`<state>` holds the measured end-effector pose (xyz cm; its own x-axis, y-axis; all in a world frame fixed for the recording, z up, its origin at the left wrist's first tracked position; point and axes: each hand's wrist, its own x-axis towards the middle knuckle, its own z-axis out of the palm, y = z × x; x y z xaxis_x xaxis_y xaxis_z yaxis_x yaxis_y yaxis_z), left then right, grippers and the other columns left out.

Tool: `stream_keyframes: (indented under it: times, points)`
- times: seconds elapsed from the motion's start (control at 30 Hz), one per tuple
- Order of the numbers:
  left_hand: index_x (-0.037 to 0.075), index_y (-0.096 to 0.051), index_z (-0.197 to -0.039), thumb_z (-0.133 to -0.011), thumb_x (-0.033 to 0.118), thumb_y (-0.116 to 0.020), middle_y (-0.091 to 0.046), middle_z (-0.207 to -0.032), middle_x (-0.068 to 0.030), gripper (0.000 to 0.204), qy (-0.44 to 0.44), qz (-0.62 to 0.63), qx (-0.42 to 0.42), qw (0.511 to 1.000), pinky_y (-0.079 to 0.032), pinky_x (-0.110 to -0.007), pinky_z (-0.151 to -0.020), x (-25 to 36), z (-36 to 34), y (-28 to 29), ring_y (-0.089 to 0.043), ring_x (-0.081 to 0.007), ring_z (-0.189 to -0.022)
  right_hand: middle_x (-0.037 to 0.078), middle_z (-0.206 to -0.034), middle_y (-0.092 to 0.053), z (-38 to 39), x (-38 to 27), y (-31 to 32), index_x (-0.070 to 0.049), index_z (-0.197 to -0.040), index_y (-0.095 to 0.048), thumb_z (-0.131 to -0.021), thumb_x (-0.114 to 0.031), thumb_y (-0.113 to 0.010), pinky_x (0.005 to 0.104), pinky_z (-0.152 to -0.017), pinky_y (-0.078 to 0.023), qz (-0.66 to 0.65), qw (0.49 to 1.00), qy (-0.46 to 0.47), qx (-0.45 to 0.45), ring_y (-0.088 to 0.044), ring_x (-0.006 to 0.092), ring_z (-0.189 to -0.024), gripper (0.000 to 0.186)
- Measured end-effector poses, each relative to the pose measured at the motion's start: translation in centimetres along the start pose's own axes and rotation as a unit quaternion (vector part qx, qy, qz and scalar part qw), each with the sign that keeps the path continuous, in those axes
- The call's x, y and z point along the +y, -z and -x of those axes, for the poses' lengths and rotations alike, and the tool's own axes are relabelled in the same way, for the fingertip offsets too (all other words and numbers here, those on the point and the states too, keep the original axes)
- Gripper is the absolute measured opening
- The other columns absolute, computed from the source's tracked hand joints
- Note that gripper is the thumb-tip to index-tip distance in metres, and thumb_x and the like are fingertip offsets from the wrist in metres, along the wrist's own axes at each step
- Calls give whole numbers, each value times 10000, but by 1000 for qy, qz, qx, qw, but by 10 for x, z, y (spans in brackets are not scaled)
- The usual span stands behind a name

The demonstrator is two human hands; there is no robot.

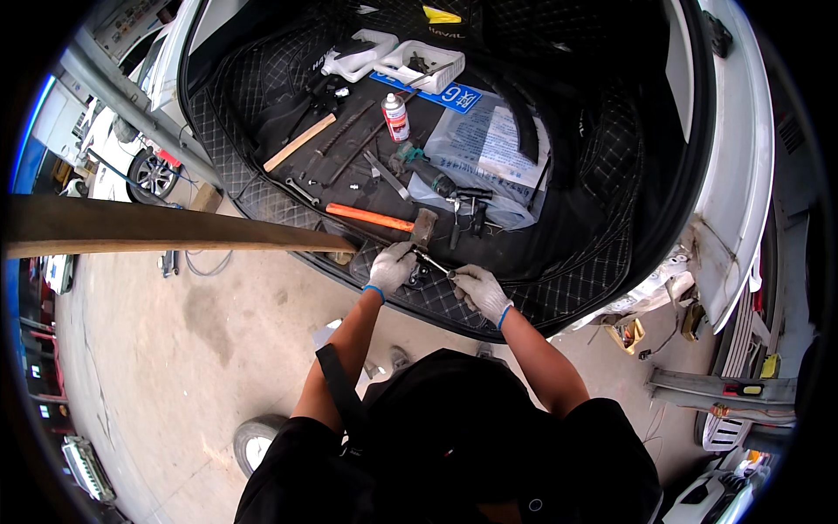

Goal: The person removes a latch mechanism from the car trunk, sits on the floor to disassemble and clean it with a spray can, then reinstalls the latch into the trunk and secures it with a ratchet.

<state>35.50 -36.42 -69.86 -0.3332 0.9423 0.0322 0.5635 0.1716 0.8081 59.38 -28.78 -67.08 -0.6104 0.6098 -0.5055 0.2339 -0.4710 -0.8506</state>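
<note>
My left hand (392,266), in a white glove with a blue cuff, is closed at one end of a short shiny metal hand tool (433,263). My gloved right hand (481,291) grips the other end; the tool's exact kind is too small to tell. Both hands are over the quilted sill of an open car trunk. Just beyond them lies a sledgehammer (371,217) with an orange handle, its head close to my left hand. Small dark metal parts (417,276) sit beside my left fingers. A cordless power tool (436,180) rests farther in.
A spray can (395,118) stands among a wooden handle (299,142), a wrench (302,192) and metal bars. Behind are a cut white jug (422,66) and a blue plate (454,96). Plastic-wrapped papers (489,144) lie right. A long wooden beam (175,227) juts in from the left.
</note>
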Motion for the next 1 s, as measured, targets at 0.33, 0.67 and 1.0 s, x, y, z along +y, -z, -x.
stream_keyframes:
  times: [0.33, 0.67, 1.0]
  points:
    - [-2, -632, -1184, -904, 220, -573, -645, -1160, -207, 363, -17, -3, -18, 1000, -454, -396, -974, -15, -4, -2, -595, -366, -1114, 32, -637, -557, -19, 1, 18, -81, -1003, -633, -961, -260, -524, 245, -375, -314, -12, 992, -88, -94, -422, 94, -414, 214]
    - [2, -629, -1200, -903, 250, -570, -636, -1199, -205, 391, 9, 15, -24, 1000, -447, -400, -986, -15, -4, -3, -583, -370, -1138, 82, -765, -638, -21, 32, 6, -109, -978, -604, -960, -392, -565, 407, -547, -499, 326, 883, 305, 147, -617, 245, -589, 287]
    - [-7, -630, -1213, -896, 269, -597, -641, -1200, -207, 422, 32, 27, -7, 999, -450, -388, -1004, -13, -2, -5, -594, -366, -1144, 29, -708, -568, -4, 52, 5, -59, -1056, -632, -1031, -299, -480, 288, -490, -412, -252, 965, 52, 42, -475, 104, -535, 285]
